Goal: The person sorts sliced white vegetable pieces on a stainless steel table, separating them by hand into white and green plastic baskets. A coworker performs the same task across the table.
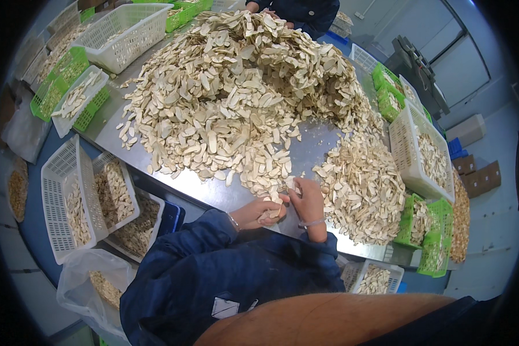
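Observation:
My left hand [259, 213] is closed around several pale dried slices [271, 211] at the near edge of the metal table [242, 200]. Close beside it, my right hand [307, 199] has its fingertips on a pale slice [290, 181]; the fingers partly hide it. A large heap of dried slices [207, 116] rises beyond my hands. To the right of my right hand lies a smaller, lower heap of slices [363, 186].
White baskets [71, 194] with slices stand at lower left, near a clear plastic bag [84, 277]. A white basket [428, 147] and green baskets [434, 238] line the right edge. Across the table, a person in dark sleeves [315, 15] has hands at the heap.

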Action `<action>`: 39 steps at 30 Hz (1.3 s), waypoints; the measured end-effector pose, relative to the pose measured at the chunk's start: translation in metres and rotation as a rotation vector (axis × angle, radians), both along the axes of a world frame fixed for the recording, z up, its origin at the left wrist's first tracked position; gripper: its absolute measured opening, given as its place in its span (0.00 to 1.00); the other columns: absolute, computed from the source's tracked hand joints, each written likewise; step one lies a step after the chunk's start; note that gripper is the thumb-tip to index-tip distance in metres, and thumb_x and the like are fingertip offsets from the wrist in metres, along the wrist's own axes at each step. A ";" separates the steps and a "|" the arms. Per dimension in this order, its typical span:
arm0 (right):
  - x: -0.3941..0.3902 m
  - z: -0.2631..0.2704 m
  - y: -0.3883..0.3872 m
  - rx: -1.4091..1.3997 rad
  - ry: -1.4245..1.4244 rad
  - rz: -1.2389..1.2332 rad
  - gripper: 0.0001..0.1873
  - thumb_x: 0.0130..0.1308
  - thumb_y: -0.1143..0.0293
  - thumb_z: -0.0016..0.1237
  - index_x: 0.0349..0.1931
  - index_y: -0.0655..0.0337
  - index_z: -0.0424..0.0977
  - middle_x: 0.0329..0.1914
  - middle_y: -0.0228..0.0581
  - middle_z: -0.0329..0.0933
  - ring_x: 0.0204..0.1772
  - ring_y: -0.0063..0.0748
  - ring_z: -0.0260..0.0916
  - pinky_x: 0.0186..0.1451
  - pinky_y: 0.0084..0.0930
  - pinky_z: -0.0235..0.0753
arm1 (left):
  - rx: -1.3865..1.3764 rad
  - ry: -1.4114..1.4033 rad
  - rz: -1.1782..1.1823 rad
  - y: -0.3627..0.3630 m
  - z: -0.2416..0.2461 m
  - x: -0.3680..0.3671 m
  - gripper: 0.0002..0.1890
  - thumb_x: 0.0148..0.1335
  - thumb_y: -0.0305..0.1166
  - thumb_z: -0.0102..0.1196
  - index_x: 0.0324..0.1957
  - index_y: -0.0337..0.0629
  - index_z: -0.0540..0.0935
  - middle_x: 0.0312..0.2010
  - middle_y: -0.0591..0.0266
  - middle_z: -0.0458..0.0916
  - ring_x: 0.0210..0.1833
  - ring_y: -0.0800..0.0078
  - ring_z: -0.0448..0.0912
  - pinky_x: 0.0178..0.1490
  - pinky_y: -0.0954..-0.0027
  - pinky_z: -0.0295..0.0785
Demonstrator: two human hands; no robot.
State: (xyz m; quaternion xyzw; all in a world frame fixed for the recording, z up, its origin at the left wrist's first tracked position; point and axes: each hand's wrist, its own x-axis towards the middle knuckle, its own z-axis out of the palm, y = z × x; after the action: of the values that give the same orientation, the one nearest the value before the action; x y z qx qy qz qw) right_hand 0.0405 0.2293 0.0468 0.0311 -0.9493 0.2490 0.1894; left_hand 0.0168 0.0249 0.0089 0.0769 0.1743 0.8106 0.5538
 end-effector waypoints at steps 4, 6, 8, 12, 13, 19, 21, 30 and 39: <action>-0.001 -0.003 0.002 -0.040 -0.054 -0.057 0.13 0.63 0.72 0.56 0.48 0.62 0.80 0.36 0.45 0.80 0.33 0.38 0.78 0.37 0.30 0.77 | -0.030 -0.013 -0.025 -0.001 0.000 0.000 0.17 0.73 0.33 0.47 0.60 0.42 0.69 0.36 0.58 0.78 0.28 0.76 0.74 0.24 0.79 0.63; 0.001 -0.005 0.010 -0.120 -0.121 -0.125 0.13 0.62 0.72 0.56 0.48 0.62 0.80 0.36 0.45 0.81 0.33 0.39 0.78 0.37 0.31 0.77 | -0.063 -0.038 -0.038 -0.001 0.003 0.000 0.17 0.74 0.35 0.45 0.60 0.42 0.69 0.39 0.57 0.80 0.33 0.74 0.78 0.26 0.78 0.66; 0.002 -0.006 0.020 -0.116 -0.120 -0.186 0.13 0.62 0.73 0.55 0.47 0.62 0.80 0.36 0.46 0.81 0.32 0.39 0.78 0.37 0.32 0.77 | -0.128 -0.065 -0.039 -0.001 0.006 0.001 0.17 0.75 0.37 0.44 0.60 0.42 0.69 0.39 0.58 0.80 0.37 0.72 0.80 0.27 0.78 0.67; 0.004 -0.007 0.024 -0.056 -0.015 -0.171 0.12 0.63 0.74 0.54 0.47 0.63 0.80 0.37 0.46 0.81 0.33 0.39 0.78 0.37 0.32 0.77 | -0.069 -0.174 -0.071 0.001 0.009 0.001 0.13 0.75 0.38 0.45 0.53 0.41 0.74 0.32 0.64 0.74 0.25 0.80 0.69 0.22 0.80 0.63; 0.004 -0.006 0.021 -0.071 -0.042 -0.142 0.12 0.63 0.74 0.54 0.47 0.63 0.80 0.39 0.46 0.81 0.34 0.40 0.78 0.38 0.32 0.77 | 0.049 -0.148 -0.127 0.000 0.008 -0.001 0.12 0.76 0.38 0.44 0.50 0.42 0.75 0.30 0.66 0.72 0.24 0.81 0.68 0.22 0.81 0.62; 0.007 0.007 -0.009 -0.005 -0.033 0.147 0.14 0.58 0.77 0.55 0.46 0.62 0.79 0.46 0.48 0.78 0.51 0.52 0.73 0.54 0.39 0.73 | -0.035 -0.063 -0.280 -0.008 0.010 0.000 0.15 0.79 0.41 0.38 0.41 0.43 0.74 0.25 0.71 0.65 0.21 0.85 0.62 0.21 0.83 0.56; 0.007 0.011 -0.014 -0.015 -0.071 0.182 0.13 0.58 0.77 0.55 0.45 0.62 0.79 0.44 0.48 0.78 0.52 0.54 0.72 0.56 0.40 0.73 | -0.041 -0.038 -0.273 -0.008 0.013 0.000 0.15 0.79 0.41 0.37 0.41 0.43 0.74 0.24 0.71 0.65 0.22 0.85 0.62 0.21 0.83 0.56; 0.018 0.019 0.001 -0.321 -0.291 -0.094 0.07 0.62 0.75 0.59 0.39 0.63 0.77 0.31 0.37 0.79 0.33 0.30 0.76 0.39 0.25 0.76 | 0.040 -0.134 -0.128 0.001 0.003 0.001 0.14 0.79 0.40 0.38 0.42 0.43 0.73 0.25 0.71 0.66 0.23 0.83 0.65 0.22 0.81 0.60; 0.009 0.018 0.015 -0.516 -0.470 0.023 0.09 0.66 0.69 0.55 0.44 0.61 0.79 0.34 0.43 0.82 0.37 0.32 0.80 0.42 0.27 0.77 | -0.153 -0.153 0.038 0.001 0.017 0.004 0.19 0.78 0.42 0.42 0.64 0.47 0.68 0.54 0.57 0.80 0.47 0.71 0.81 0.37 0.77 0.75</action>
State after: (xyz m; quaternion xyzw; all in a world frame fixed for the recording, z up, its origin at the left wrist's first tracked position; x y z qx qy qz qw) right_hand 0.0491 0.2447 0.0646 -0.0650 -0.8723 0.4833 -0.0355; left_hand 0.0204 0.0261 0.0254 -0.0309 0.1942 0.8088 0.5542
